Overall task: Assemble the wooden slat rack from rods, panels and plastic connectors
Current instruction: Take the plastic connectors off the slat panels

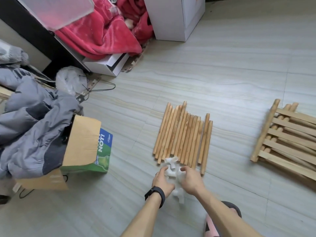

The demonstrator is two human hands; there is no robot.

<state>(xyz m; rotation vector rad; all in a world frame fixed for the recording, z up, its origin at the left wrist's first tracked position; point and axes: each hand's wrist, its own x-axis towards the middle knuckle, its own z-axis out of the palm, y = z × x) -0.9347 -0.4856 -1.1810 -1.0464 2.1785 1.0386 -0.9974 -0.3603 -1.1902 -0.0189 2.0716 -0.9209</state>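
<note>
- Head view: two hands reach into one pile of white plastic connectors on the floor, low in the frame's centre; blur hides how many pieces there are
- left hand, wearing one ring and one black wristband, curls its fingers at the pile's left edge; right hand curls over its right edge; whether either grips a piece I cannot tell
- one row of about fourteen wooden rods lies side by side just above the pile
- one stack of slat panels at the right edge, six slats showing on top
- one cardboard box under one grey jacket, left; one red blanket, upper left
</note>
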